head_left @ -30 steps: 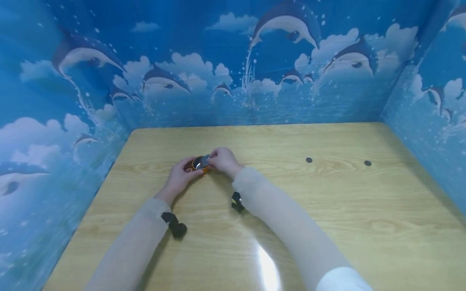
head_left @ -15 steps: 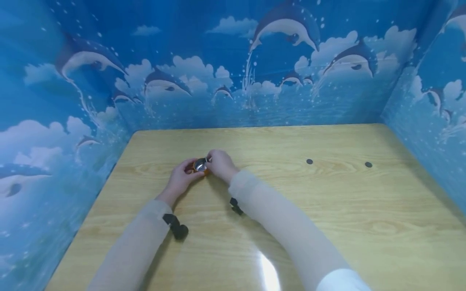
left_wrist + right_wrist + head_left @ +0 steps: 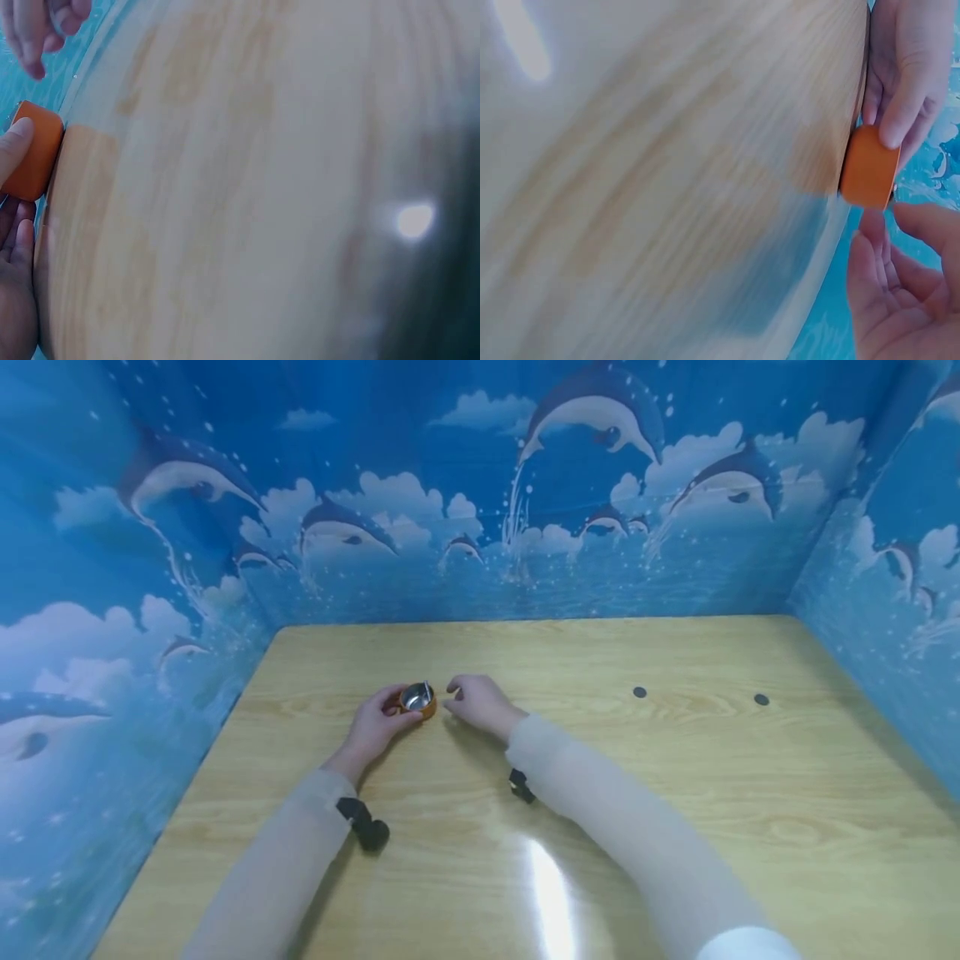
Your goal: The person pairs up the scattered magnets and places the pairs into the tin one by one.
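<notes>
- In the head view, left of the frame's middle, the left hand (image 3: 377,718) holds an orange cup (image 3: 431,711), its grip curled around the near and left sides.
- The cup rests on the wood-patterned tabletop (image 3: 600,810), its mouth facing up and its inside shiny and metallic.
- A thin pale sliver (image 3: 427,690) stands at the right side of the cup's mouth; it is too small here to say what it is.
- Just right of the cup, near the frame's middle, is the right hand (image 3: 483,702); its grip is loosely bent, thumb and forefinger spread apart, with nothing between them.
- In the right wrist view, the cup lies at the right edge of the frame, between the two hands.
- Right of the frame's middle, two dark discs (image 3: 640,692) lie flat on the tabletop, well apart from each other.
- Blue dolphin-printed sheeting (image 3: 375,577) fills the upper frame and both sides.
</notes>
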A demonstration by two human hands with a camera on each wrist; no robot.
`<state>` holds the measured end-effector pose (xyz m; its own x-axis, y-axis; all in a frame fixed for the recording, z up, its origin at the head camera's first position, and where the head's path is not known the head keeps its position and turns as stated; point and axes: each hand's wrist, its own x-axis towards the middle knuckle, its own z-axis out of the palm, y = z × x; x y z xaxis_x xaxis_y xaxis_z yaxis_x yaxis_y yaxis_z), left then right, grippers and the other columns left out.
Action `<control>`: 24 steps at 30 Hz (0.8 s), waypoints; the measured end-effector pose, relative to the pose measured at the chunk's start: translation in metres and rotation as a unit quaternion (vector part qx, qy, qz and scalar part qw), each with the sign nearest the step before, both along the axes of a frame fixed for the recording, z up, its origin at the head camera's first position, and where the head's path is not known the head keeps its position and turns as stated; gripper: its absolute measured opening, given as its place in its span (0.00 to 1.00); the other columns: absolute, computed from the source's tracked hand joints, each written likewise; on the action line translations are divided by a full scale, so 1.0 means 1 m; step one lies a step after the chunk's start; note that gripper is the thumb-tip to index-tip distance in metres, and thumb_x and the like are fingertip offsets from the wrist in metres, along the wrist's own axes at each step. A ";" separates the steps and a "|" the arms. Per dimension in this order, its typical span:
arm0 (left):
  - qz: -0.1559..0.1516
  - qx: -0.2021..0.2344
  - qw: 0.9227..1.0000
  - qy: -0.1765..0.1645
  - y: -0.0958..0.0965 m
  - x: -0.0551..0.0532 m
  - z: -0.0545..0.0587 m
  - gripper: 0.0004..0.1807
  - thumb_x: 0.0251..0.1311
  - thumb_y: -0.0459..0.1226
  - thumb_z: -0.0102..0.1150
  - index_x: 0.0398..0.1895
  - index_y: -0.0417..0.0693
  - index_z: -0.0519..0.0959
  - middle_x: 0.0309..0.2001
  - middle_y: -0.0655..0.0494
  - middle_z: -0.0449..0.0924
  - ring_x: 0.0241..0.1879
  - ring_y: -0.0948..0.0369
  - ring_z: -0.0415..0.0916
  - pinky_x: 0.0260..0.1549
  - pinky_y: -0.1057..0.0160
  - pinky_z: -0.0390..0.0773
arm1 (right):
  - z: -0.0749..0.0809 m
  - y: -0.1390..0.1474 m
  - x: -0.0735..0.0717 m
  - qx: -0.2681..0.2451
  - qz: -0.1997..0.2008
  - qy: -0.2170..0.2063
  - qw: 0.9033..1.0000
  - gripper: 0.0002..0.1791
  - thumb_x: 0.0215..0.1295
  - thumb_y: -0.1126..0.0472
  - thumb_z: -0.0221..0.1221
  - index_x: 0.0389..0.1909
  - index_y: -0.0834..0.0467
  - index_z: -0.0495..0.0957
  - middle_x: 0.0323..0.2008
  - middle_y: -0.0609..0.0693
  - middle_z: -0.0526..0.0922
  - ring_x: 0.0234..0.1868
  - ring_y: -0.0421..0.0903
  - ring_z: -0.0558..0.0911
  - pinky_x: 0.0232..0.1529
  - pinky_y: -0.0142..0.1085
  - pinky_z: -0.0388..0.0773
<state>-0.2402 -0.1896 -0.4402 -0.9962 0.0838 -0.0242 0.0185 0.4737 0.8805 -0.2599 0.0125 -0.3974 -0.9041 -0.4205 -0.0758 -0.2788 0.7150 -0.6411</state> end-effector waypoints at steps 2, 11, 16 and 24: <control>0.002 0.001 1.000 0.002 0.000 0.000 0.001 0.35 0.52 0.42 0.67 0.63 0.44 0.67 0.58 0.43 0.70 0.58 0.51 0.67 0.58 0.54 0.66 | 0.001 0.008 0.001 -0.001 0.001 -0.003 1.000 0.18 0.65 0.58 0.57 0.51 0.63 0.75 0.41 0.55 0.81 0.42 0.47 0.78 0.45 0.37 0.76; -0.002 -0.001 1.000 -0.001 0.002 -0.001 0.002 0.35 0.53 0.42 0.66 0.64 0.43 0.66 0.59 0.44 0.70 0.58 0.51 0.66 0.59 0.55 0.66 | 0.003 0.042 0.008 0.007 0.021 -0.034 0.999 0.18 0.64 0.57 0.58 0.51 0.63 0.76 0.40 0.52 0.80 0.41 0.45 0.78 0.45 0.36 0.76; -0.007 -0.001 1.000 0.008 0.002 -0.003 0.003 0.35 0.53 0.42 0.66 0.64 0.43 0.66 0.59 0.44 0.69 0.59 0.52 0.66 0.59 0.56 0.66 | 0.006 0.062 0.014 0.000 0.025 -0.045 0.999 0.17 0.64 0.58 0.58 0.50 0.63 0.76 0.36 0.51 0.81 0.37 0.44 0.78 0.41 0.36 0.77; -0.014 -0.006 1.000 -0.001 0.000 0.001 0.002 0.36 0.54 0.44 0.66 0.65 0.43 0.65 0.60 0.44 0.69 0.60 0.52 0.65 0.59 0.55 0.66 | 0.006 0.100 0.025 -0.009 0.032 -0.053 0.998 0.17 0.65 0.58 0.57 0.50 0.65 0.76 0.34 0.50 0.81 0.34 0.43 0.79 0.38 0.36 0.77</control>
<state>-0.2389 -0.1895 -0.4377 -0.9935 0.1109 -0.0270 0.0301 0.4828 0.8752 -0.2344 0.1121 -0.3913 -0.8628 -0.4793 -0.1609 -0.2539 0.6859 -0.6820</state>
